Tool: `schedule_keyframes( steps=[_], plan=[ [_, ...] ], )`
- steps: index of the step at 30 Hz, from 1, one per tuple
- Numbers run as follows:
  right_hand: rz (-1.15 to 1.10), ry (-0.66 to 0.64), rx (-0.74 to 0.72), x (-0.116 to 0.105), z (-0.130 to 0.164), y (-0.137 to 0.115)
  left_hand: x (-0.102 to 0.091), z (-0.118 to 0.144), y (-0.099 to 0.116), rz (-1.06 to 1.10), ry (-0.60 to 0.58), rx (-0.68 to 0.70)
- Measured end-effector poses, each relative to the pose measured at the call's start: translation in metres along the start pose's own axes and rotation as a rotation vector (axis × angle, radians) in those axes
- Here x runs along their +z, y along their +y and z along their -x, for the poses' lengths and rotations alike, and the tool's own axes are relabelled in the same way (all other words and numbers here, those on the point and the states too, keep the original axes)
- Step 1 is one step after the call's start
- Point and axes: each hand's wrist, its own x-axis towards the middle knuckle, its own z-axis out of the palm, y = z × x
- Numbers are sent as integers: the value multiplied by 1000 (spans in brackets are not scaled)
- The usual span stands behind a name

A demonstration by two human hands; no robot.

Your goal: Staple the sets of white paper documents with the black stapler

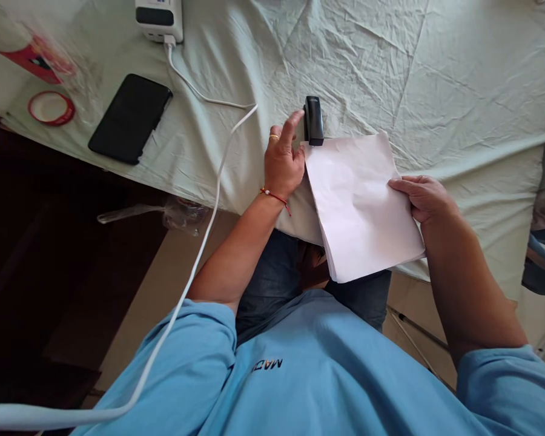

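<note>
Far left on the pale cloth (436,72) — black phone (130,118), red tape roll (51,108); white charger (158,18) with cable (200,230) trailing near.

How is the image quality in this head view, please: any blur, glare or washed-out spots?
Head view: even, soft daylight; the paper stack is nearly washed out, the stapler and both hands are sharp, the red tape roll and plastic bag at top left are smeared, and edges bend from lens distortion.
</note>
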Motion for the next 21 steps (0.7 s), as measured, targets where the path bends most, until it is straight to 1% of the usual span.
schedule_keyframes(
  steps=[3, 5, 7, 9, 11, 15, 21],
  plan=[
    [-6, -2, -82, 1, -2, 6, 2, -3, -5, 25, -36, 43],
    [4, -9, -143, 2, -4, 11, 2, -4, -5, 44, -75, 36],
    [1, -12, -162, 2, -4, 13, 1, -4, -2, 61, -107, 12],
    [-23, -8, -146, 2, -4, 15, 0, -4, 2, 71, -121, -18],
    [-45, 0, -125, 2, -3, 15, -1, -4, 6, 76, -108, -34],
    [-107, -11, -70, 3, -1, 15, 0, -3, 8, 66, -72, -13],
    [-211, -48, 39, 2, 7, 16, 0, 2, 12, -76, -104, -71]
  ],
)
